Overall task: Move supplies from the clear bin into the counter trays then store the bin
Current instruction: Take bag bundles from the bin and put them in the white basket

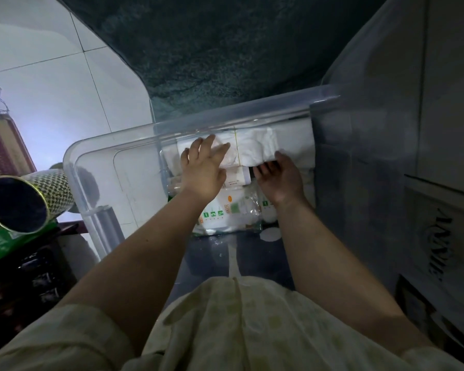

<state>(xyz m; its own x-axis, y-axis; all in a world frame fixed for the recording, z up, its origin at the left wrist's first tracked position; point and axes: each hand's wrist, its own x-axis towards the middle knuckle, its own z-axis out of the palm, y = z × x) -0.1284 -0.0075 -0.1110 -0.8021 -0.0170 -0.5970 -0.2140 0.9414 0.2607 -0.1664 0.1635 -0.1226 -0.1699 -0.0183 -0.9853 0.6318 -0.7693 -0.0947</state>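
A large clear plastic bin [97, 162] stands on the floor in front of me, with white packaged supplies at its far end. Both my arms reach into it. My left hand [202, 167] lies flat with fingers spread on top of a white soft pack [255, 147] against the bin's far wall. My right hand [277, 178] curls its fingers under the near edge of the same pack. Below the hands lie more packs with green and orange print [225, 212] and round white pads [271, 234]. No counter trays are visible.
A dark green speckled surface [225, 49] lies beyond the bin. A patterned open tube [24, 202] and a green box [0, 242] sit at left above dark shelving. Light floor tiles [51, 76] are at upper left. A grey-white unit [439, 129] rises at right.
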